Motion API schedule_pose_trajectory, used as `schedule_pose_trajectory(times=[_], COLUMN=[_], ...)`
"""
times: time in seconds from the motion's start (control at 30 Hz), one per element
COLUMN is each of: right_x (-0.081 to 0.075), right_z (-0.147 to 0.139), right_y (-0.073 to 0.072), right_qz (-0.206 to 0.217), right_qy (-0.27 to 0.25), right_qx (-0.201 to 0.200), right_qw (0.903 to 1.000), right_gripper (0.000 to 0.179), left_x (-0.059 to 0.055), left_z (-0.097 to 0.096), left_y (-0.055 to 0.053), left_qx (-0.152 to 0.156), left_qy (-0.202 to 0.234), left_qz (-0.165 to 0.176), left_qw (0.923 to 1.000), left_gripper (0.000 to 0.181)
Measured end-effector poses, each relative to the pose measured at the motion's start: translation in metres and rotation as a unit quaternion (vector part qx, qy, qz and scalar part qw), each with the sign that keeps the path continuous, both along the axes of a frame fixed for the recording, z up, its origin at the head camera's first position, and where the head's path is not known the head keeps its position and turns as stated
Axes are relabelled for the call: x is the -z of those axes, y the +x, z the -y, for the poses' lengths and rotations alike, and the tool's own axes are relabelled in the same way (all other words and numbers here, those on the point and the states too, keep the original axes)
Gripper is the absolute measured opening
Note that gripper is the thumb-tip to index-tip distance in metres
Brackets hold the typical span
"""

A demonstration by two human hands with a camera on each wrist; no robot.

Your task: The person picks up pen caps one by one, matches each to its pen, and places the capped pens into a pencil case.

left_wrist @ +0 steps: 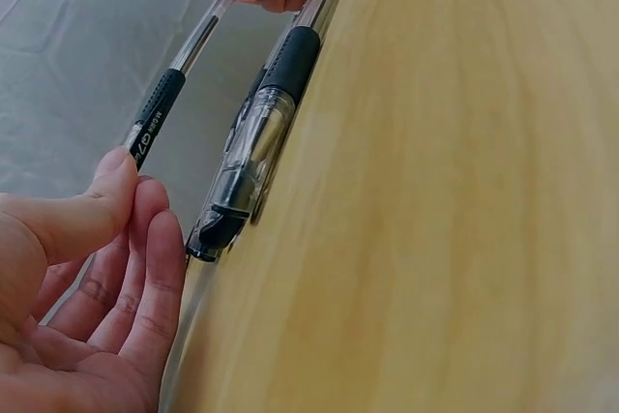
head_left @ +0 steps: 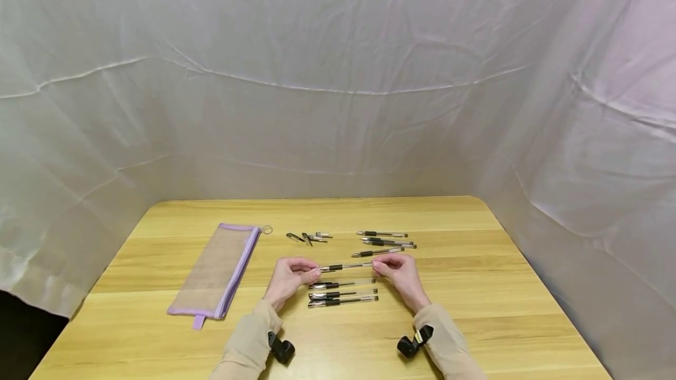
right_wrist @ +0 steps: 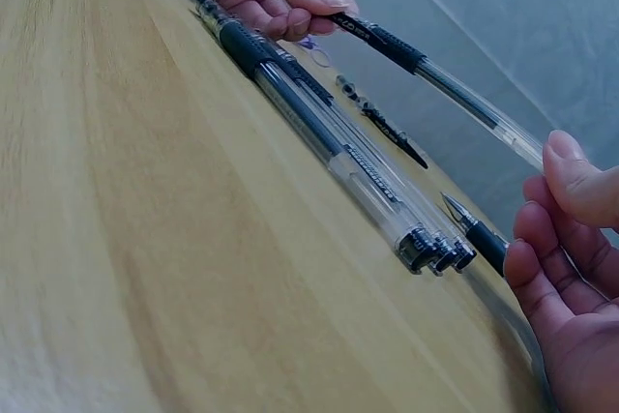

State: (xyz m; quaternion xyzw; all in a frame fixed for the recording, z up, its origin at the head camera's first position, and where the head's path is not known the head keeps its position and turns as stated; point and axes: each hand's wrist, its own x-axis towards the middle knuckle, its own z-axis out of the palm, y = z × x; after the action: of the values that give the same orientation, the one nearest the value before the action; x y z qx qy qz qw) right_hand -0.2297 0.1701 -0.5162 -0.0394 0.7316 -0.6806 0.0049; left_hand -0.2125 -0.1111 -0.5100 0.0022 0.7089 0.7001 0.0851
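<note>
Between my two hands, a clear gel pen (head_left: pixel 348 266) with a black grip is held level above the table. My left hand (head_left: pixel 293 277) pinches its grip-side end between thumb and fingers, which hide the tip. At the pen's clear barrel end, my right hand (head_left: pixel 399 274) pinches with thumb and forefinger; its other fingers are loosely curled in the right wrist view. Just nearer to me, three capped gel pens (head_left: pixel 343 294) lie side by side. Beyond the right hand lie several uncapped gel pens (head_left: pixel 384 242), tips to the left.
Several loose pen caps (head_left: pixel 307 238) lie in a small group beyond the left hand. A mesh zip pouch (head_left: pixel 213 268) with purple edging and a ring lies flat at the left of the wooden table (head_left: pixel 507 309). Grey cloth (head_left: pixel 327 128) hangs around the back and sides.
</note>
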Motion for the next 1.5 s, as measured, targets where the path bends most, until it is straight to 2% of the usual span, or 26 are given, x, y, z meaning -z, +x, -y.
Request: schedule_pose_trajectory(times=[0.17,0.4,0.67,0.8,0.93,1.03,1.17,1.27,1.4,1.5], right_x=[0.0,0.002,-0.001,-0.002,-0.003,-0.003,-0.002,0.0,0.0,0.001], right_z=[0.001,0.003,0.008,0.008,0.005,0.001,-0.007,-0.01,-0.009,-0.008], right_y=[0.0,-0.001,-0.001,-0.002,-0.002,-0.002,-0.003,-0.004,-0.004,-0.004], right_qz=[0.001,-0.016,-0.004,0.007,0.006,-0.011,-0.039,-0.052,-0.084,-0.113], right_qy=[0.005,0.014,0.029,0.026,0.037,0.058,0.067,0.074,0.138,0.206], right_qx=[0.007,0.007,0.018,0.018,0.001,-0.033,-0.079,-0.096,-0.083,-0.063], right_qw=[1.0,0.9997,0.9994,0.9995,0.9993,0.9977,0.9938,0.9913,0.9833,0.9699], right_gripper=[0.021,0.017,0.017,0.018,0.023,0.027,0.028,0.026,0.02,0.012], left_x=[-0.001,-0.008,-0.012,-0.013,-0.014,-0.014,-0.013,-0.013,-0.013,-0.013], left_z=[0.001,0.0,0.0,-0.001,0.0,0.002,0.003,0.004,0.006,0.008], left_y=[0.001,0.003,0.002,0.001,0.0,0.0,-0.001,-0.001,0.0,0.001], left_qx=[-0.006,-0.021,-0.03,-0.029,-0.028,-0.031,-0.026,-0.02,-0.016,-0.021], left_qy=[-0.012,-0.052,-0.096,-0.099,-0.094,-0.101,-0.123,-0.145,-0.186,-0.225], left_qz=[0.0,-0.012,-0.045,-0.05,-0.043,-0.049,-0.071,-0.083,-0.105,-0.116], left_qw=[0.9999,0.9984,0.9939,0.9934,0.9942,0.9932,0.9895,0.9857,0.9769,0.9672], left_gripper=[0.027,0.024,0.018,0.017,0.017,0.017,0.016,0.015,0.012,0.01])
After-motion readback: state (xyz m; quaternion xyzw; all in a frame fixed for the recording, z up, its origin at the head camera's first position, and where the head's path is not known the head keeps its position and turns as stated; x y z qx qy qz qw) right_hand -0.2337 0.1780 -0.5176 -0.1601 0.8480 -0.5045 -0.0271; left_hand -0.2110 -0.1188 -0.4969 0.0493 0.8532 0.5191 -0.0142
